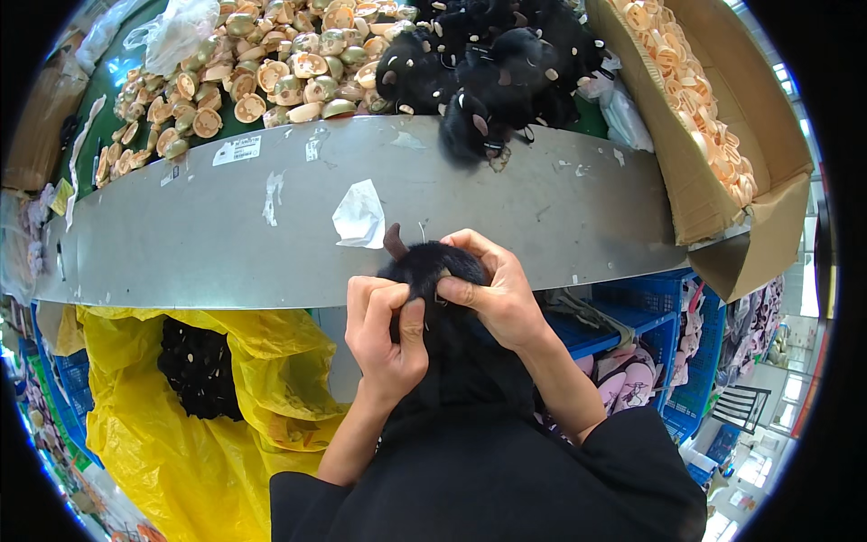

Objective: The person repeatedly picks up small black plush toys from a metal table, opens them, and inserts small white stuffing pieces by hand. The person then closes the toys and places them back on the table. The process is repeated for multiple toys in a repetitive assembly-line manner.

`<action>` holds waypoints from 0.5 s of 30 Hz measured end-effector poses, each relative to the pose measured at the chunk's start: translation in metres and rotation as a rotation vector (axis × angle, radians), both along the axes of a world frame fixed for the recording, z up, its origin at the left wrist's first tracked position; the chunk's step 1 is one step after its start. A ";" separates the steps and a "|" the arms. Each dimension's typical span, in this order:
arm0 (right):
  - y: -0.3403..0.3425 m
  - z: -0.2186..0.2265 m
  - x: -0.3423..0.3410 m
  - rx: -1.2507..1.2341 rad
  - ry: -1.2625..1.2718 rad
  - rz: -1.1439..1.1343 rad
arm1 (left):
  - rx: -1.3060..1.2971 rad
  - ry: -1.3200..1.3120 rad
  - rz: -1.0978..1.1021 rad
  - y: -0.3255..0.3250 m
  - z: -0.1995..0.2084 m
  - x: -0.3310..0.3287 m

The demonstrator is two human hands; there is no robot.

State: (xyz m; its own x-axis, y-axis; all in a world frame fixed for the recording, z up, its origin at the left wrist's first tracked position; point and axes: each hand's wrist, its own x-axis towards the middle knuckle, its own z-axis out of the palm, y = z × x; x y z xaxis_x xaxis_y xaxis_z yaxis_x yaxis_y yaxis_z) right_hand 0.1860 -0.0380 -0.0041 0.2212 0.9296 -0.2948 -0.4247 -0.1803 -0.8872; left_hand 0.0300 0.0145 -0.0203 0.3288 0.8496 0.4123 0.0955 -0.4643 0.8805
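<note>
Both my hands are closed on a black plush piece [438, 260] at the near edge of a grey metal table [542, 217]. A brown curved part, like an ear or horn, sticks up from its left side. My left hand [384, 330] pinches its near left side between thumb and curled fingers. On the right, my right hand [498, 294] grips it with the thumb on the near face and fingers over the top. A small light-coloured bit shows near the right thumb, too small to name. Just beyond lies a crumpled white paper [359, 215].
Beyond the table lie many cream-and-gold plastic shells [280, 77] and a heap of black plush pieces [506, 72]. A cardboard box [664, 126] of peach plastic parts stands at right. Below left hangs a yellow bag [144, 415] with black pieces inside; blue crates [695, 370] stand below right.
</note>
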 end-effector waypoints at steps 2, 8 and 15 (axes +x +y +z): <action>-0.002 -0.001 -0.002 -0.005 -0.064 -0.016 | 0.011 0.010 -0.002 -0.001 0.001 -0.001; 0.007 -0.005 -0.020 0.158 -0.785 -0.167 | 0.056 0.049 0.045 -0.003 0.007 -0.016; 0.088 0.020 0.020 0.353 -0.942 -0.035 | 0.062 -0.276 1.409 0.018 0.046 -0.175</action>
State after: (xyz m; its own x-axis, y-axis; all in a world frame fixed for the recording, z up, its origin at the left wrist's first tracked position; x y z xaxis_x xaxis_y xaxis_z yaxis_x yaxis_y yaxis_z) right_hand 0.2065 0.0497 0.0157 0.2510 0.9184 0.3057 0.4771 0.1574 -0.8646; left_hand -0.1449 0.0329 0.0260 -0.8506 0.3729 0.3707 0.3319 -0.1660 0.9286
